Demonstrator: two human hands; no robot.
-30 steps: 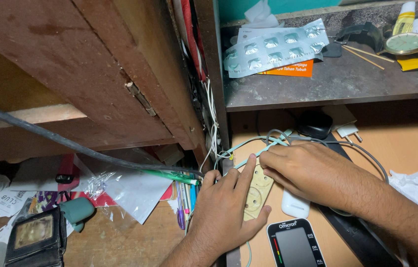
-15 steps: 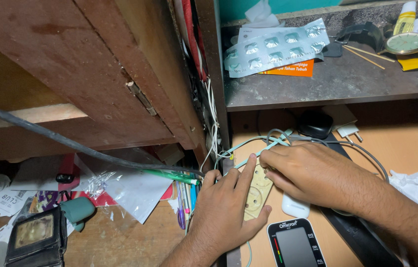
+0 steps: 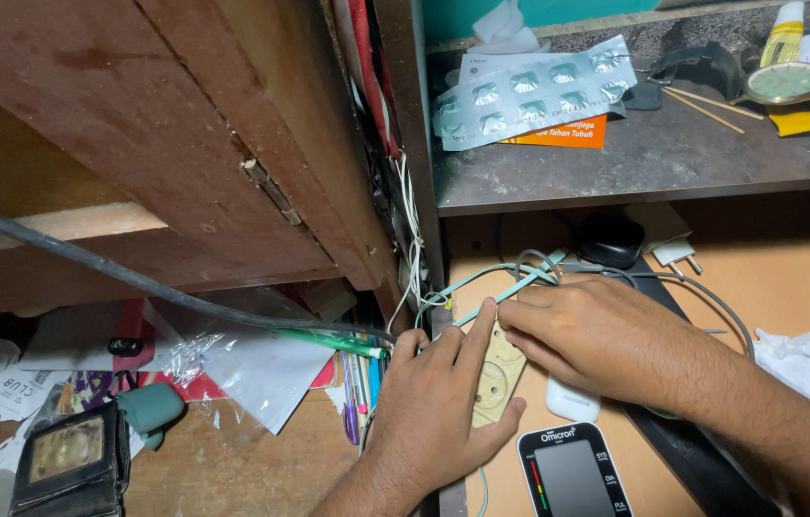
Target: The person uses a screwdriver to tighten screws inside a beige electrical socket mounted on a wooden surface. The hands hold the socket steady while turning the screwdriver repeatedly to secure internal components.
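Note:
A cream-coloured socket strip (image 3: 493,381) lies on the lower wooden shelf. My left hand (image 3: 438,407) grips it from the left, the index finger stretched along its top and the thumb under its near end. My right hand (image 3: 589,340) rests palm-down over the strip's far end, fingertips meeting my left index finger. What the right fingers pinch is hidden. A bundle of grey and pale green cables (image 3: 529,270) loops just behind both hands. A white plug or adapter (image 3: 573,402) lies under my right wrist.
A blood-pressure monitor (image 3: 573,472) sits in front of the hands. Blister packs (image 3: 531,91), a wristwatch (image 3: 788,83) and papers lie on the upper shelf. A thick black cable (image 3: 146,280) crosses the open wooden cabinet door. Pens (image 3: 359,383), plastic wrap and a dark wallet (image 3: 68,462) lie at left.

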